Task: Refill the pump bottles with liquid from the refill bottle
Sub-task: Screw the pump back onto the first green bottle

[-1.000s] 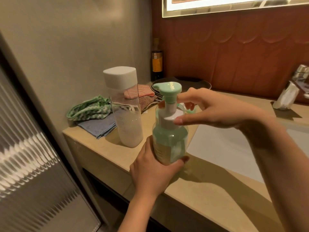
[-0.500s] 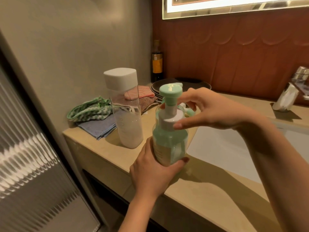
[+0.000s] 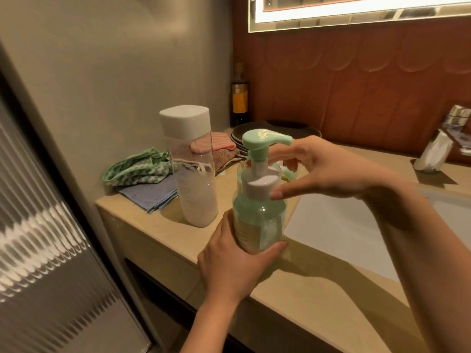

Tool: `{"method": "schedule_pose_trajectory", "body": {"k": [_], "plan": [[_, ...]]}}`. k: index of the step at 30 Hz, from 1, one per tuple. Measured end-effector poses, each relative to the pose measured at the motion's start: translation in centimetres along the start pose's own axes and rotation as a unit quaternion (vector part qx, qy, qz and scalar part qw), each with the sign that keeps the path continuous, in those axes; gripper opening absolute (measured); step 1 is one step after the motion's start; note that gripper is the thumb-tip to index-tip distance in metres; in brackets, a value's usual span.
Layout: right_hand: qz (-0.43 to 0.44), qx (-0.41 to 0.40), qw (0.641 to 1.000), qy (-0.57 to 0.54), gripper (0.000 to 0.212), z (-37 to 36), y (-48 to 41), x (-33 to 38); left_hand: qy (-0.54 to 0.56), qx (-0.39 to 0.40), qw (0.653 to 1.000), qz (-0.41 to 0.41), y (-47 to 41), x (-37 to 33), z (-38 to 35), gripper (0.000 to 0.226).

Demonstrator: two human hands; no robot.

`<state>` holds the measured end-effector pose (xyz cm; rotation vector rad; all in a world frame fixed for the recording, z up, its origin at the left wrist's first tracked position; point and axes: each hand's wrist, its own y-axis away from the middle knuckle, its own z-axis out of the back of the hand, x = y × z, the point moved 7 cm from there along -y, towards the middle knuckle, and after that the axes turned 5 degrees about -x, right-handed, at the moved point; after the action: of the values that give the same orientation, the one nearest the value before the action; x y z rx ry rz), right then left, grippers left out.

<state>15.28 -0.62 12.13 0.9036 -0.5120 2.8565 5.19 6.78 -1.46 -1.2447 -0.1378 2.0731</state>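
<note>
My left grip (image 3: 229, 263) wraps the base of the green pump bottle (image 3: 260, 220), upright at the desk (image 3: 318, 296) front edge. My right grip (image 3: 318, 171) pinches its white collar (image 3: 260, 186); the pump head is on. Behind-left, the refill bottle (image 3: 191, 174) stands capped, part full. Judgement: opening or closing, cannot tell; no pour under way.

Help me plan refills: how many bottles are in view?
3: green pump bottle nearest, white-capped clear bottle left of it, dark yellow-labelled bottle in the back corner. Another may hide behind the pump bottle.
</note>
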Motion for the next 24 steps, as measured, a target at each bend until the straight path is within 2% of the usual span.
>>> {"method": "schedule_pose_trajectory", "body": {"k": [2, 4, 6, 10, 13, 16, 19, 20, 22, 24], "plan": [[-0.009, -0.035, 0.999, 0.001, 0.05, 0.1, -0.3, -0.2, 0.0, -0.001, 1.0, 0.001, 0.0, 0.0, 0.0, 0.101], [-0.033, -0.047, 0.998, 0.006, 0.068, -0.1, -0.6, -0.8, 0.0, 0.004, 1.0, 0.002, -0.1, 0.0, 0.1, 0.098], [-0.034, -0.025, 0.999, 0.01, 0.083, -0.4, -0.6, -0.7, 0.001, 0.009, 1.0, 0.008, -0.1, 0.1, 0.0, 0.096], [-0.012, 0.049, 0.998, 0.03, 0.054, -0.6, 0.4, 0.4, -0.005, 0.014, 1.0, 0.017, -0.1, 0.3, 0.0, 0.091], [-0.008, 0.036, 0.999, 0.04, 0.047, -0.5, 0.4, 0.6, -0.004, 0.011, 1.0, 0.013, -0.1, 0.2, -0.1, 0.094], [-0.018, -0.016, 1.0, 0.02, 0.047, -0.4, -0.3, -0.1, -0.001, 0.008, 1.0, 0.014, -0.1, 0.2, 0.0, 0.097], [-0.041, -0.027, 0.998, 0.029, 0.067, -0.7, -0.5, -0.5, 0.014, 0.012, 1.0, 0.019, -0.1, 0.1, 0.1, 0.094], [-0.041, -0.008, 0.999, 0.032, 0.065, -0.8, -0.4, -0.4, 0.017, 0.013, 1.0, 0.019, -0.1, 0.2, 0.2, 0.093], [-0.03, 0.039, 0.998, 0.029, 0.05, -1.0, 0.0, 0.1, 0.011, 0.015, 1.0, 0.021, -0.1, 0.2, 0.2, 0.092], [-0.03, 0.055, 0.998, 0.033, 0.04, -0.8, 0.4, 0.3, 0.007, 0.022, 0.999, 0.026, -0.1, 0.2, 0.1, 0.091]]}}
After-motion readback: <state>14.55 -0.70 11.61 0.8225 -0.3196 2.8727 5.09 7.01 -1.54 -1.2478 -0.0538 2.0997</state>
